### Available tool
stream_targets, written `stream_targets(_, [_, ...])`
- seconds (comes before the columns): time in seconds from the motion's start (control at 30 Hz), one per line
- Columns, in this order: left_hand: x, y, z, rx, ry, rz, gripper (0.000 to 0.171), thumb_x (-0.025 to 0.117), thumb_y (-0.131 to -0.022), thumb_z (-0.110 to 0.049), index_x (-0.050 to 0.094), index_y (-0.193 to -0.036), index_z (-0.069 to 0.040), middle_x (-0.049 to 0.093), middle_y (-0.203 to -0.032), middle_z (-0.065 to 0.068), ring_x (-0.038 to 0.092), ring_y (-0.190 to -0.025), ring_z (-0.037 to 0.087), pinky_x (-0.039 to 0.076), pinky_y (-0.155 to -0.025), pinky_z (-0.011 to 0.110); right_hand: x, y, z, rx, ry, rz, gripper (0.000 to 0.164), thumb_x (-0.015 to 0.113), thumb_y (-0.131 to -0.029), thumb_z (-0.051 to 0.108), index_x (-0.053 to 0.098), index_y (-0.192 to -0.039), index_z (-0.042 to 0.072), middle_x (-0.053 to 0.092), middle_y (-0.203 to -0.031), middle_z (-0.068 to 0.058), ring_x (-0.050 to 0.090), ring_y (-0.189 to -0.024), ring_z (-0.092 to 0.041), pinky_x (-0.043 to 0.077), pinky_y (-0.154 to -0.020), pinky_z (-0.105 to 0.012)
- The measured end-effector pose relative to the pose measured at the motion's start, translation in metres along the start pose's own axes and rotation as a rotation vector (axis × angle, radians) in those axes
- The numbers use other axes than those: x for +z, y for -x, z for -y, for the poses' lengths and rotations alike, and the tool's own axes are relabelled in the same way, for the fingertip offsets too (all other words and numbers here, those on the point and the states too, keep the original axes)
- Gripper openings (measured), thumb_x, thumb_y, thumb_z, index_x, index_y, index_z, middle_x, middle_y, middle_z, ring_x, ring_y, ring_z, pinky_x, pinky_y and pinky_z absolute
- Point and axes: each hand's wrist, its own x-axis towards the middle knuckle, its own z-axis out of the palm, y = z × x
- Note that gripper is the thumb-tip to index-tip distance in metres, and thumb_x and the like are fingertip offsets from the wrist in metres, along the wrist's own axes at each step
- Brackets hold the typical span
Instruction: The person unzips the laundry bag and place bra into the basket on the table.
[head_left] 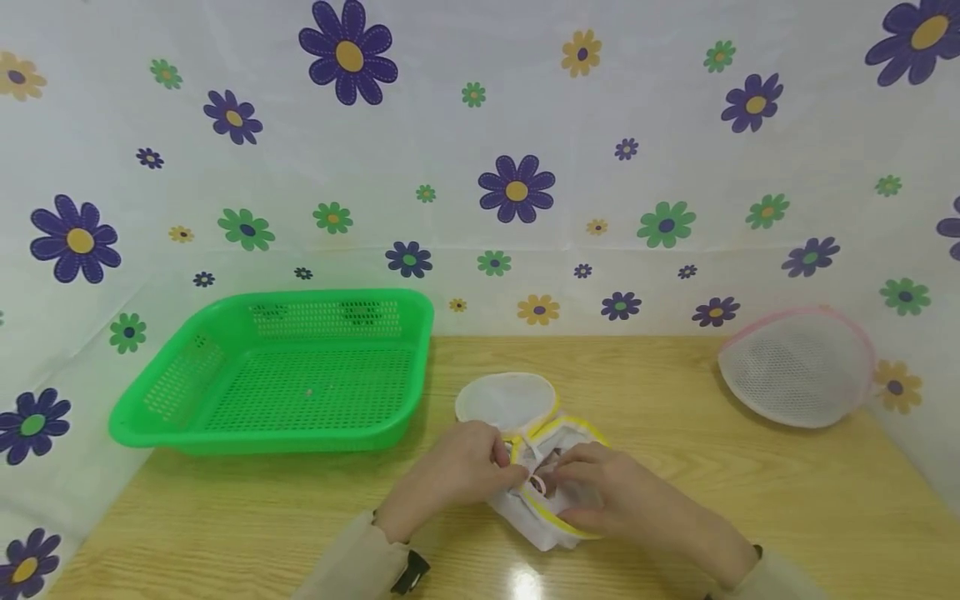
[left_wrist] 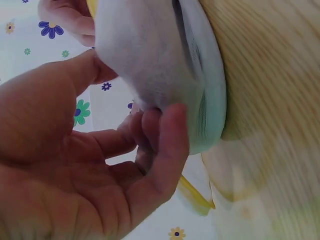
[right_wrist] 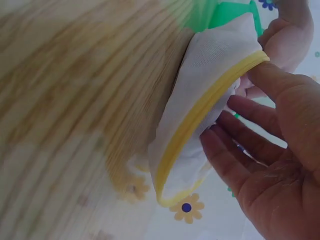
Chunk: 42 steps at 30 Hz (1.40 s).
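A white mesh laundry bag (head_left: 525, 512) with yellow zip edging lies on the table, its mouth spread toward me. With curled fingers and thumb, my left hand (head_left: 465, 467) grips the bag's left edge. My right hand (head_left: 622, 496) is at the other side of the mouth. Its fingers (right_wrist: 220, 150) reach into the opening, fairly straight and spread, and its thumb lies at the yellow rim. A small pale loop (head_left: 537, 484) shows inside the mouth between the hands. Whatever else is inside is mostly hidden. A rounded white mesh panel (head_left: 506, 400) extends behind the bag.
On the left stands a green perforated basket (head_left: 270, 442), with a few tiny specks on its floor. A white mesh bag with pink edging (head_left: 798, 371) sits at the back right. Behind the wooden table (head_left: 660, 375) hangs a flower-patterned cloth (head_left: 420, 150).
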Motion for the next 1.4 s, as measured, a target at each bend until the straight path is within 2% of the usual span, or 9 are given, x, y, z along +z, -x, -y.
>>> stream_targets(0.1, [-0.001,0.0,0.0,0.031,0.023,0.011,0.015,0.073,-0.083,-0.021,0.062,-0.075,-0.013,0.06,-0.075,-0.002,0.052,-0.063,0.011,0.041,-0.055,0.022,0.0,0.001,0.001,0.023,0.034,0.001,0.028,0.079,-0.09,0.023,0.075,-0.116,0.012,0.067,-0.117,0.001,0.066,-0.107,-0.014,0.058,-0.091,-0.03])
stream_targets(0.2, [0.0,-0.003,0.004,0.044,0.147,0.023,0.011,0.068,-0.087,-0.016,0.06,-0.083,-0.01,0.06,-0.081,0.002,0.052,-0.069,0.013,0.042,-0.058,0.024,-0.001,0.003,-0.003,0.035,0.048,-0.027,0.023,0.075,-0.094,0.023,0.075,-0.115,0.013,0.065,-0.119,0.0,0.064,-0.109,-0.015,0.058,-0.092,-0.03])
stream_targets(0.47, [0.01,-0.018,0.014,0.026,0.822,0.104,0.026,0.056,-0.093,-0.004,0.055,-0.114,0.011,0.06,-0.11,0.014,0.063,-0.096,0.016,0.058,-0.094,0.038,-0.007,0.0,-0.023,-0.059,0.148,-0.221,0.004,0.072,-0.094,0.007,0.075,-0.094,0.009,0.071,-0.098,-0.001,0.066,-0.094,-0.015,0.058,-0.082,-0.032])
stream_targets(0.6, [0.022,-0.022,0.014,-0.029,0.958,0.099,0.034,0.057,-0.089,0.003,0.05,-0.121,0.014,0.058,-0.114,0.015,0.064,-0.098,0.018,0.058,-0.096,0.039,-0.009,-0.004,-0.023,0.015,0.231,-0.237,0.01,0.077,-0.089,0.008,0.075,-0.098,0.006,0.072,-0.097,-0.003,0.068,-0.092,-0.016,0.058,-0.081,-0.034])
stream_targets(0.67, [0.026,-0.022,0.015,-0.043,0.881,0.08,0.033,0.062,-0.088,0.002,0.051,-0.118,0.011,0.059,-0.111,0.015,0.064,-0.095,0.018,0.06,-0.091,0.038,-0.011,-0.007,-0.02,0.039,0.234,-0.243,0.016,0.08,-0.085,0.008,0.076,-0.101,0.006,0.073,-0.1,-0.004,0.069,-0.093,-0.017,0.059,-0.082,-0.033])
stream_targets(0.9, [0.012,-0.008,0.014,0.014,0.269,0.054,0.022,0.074,-0.089,-0.021,0.056,-0.093,-0.008,0.064,-0.087,0.003,0.058,-0.073,0.014,0.048,-0.063,0.026,-0.008,-0.014,-0.014,-0.001,0.212,-0.263,0.03,0.091,-0.072,0.012,0.076,-0.097,0.005,0.077,-0.099,-0.007,0.073,-0.087,-0.019,0.06,-0.079,-0.03])
stream_targets(1.07, [0.007,0.0,0.011,0.07,0.107,0.035,0.013,0.069,-0.087,-0.008,0.057,-0.088,-0.01,0.059,-0.08,0.0,0.052,-0.069,0.012,0.042,-0.06,0.023,-0.004,-0.013,-0.015,0.025,0.268,-0.157,0.045,0.093,-0.072,0.021,0.076,-0.111,0.006,0.076,-0.108,-0.006,0.071,-0.101,-0.022,0.058,-0.089,-0.038])
stream_targets(1.17, [0.007,0.001,0.008,0.108,0.02,-0.002,0.014,0.069,-0.085,-0.005,0.057,-0.084,-0.012,0.056,-0.077,-0.002,0.05,-0.069,0.011,0.041,-0.06,0.023,-0.003,-0.014,-0.017,0.038,0.227,-0.132,0.042,0.091,-0.075,0.018,0.074,-0.111,0.007,0.075,-0.106,-0.003,0.07,-0.098,-0.018,0.059,-0.088,-0.035])
stream_targets(1.4, [0.005,-0.004,0.0,0.229,-0.13,-0.229,0.017,0.075,-0.088,-0.02,0.06,-0.094,-0.014,0.057,-0.089,-0.002,0.052,-0.079,0.012,0.044,-0.066,0.023,-0.002,-0.02,-0.023,0.006,0.21,-0.127,0.016,0.084,-0.08,0.015,0.073,-0.092,0.016,0.069,-0.084,0.009,0.062,-0.077,-0.005,0.054,-0.072,-0.024])
